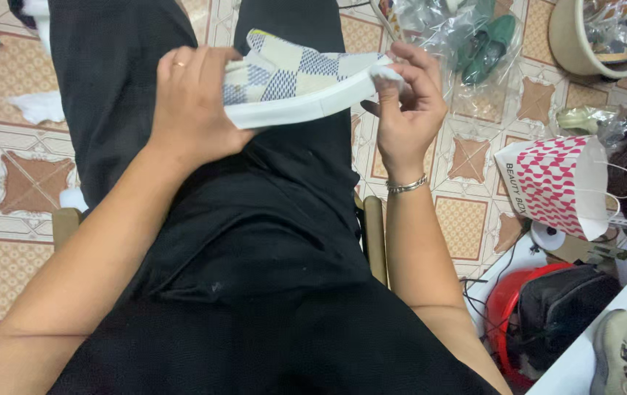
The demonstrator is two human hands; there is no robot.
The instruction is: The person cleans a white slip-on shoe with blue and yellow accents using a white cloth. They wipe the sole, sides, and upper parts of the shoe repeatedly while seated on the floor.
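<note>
A slip-on shoe (295, 80) with a cream and blue checked upper and a thick white sole is held on its side above my lap. My left hand (192, 102), with a ring on one finger, grips its heel end. My right hand (407, 102), with a silver bracelet at the wrist, pinches a small white cloth or wipe (389, 72) against the toe end of the sole. My legs in black trousers (255, 241) fill the middle of the view below the shoe.
The floor is patterned tile (24, 183). Clear plastic bags with green shoes (485, 44) lie at the upper right, beside a beige tub (573, 44). A pink-and-white patterned paper bag (555, 183), a red and black bag (547, 307) and a grey sneaker (624, 351) are at the right.
</note>
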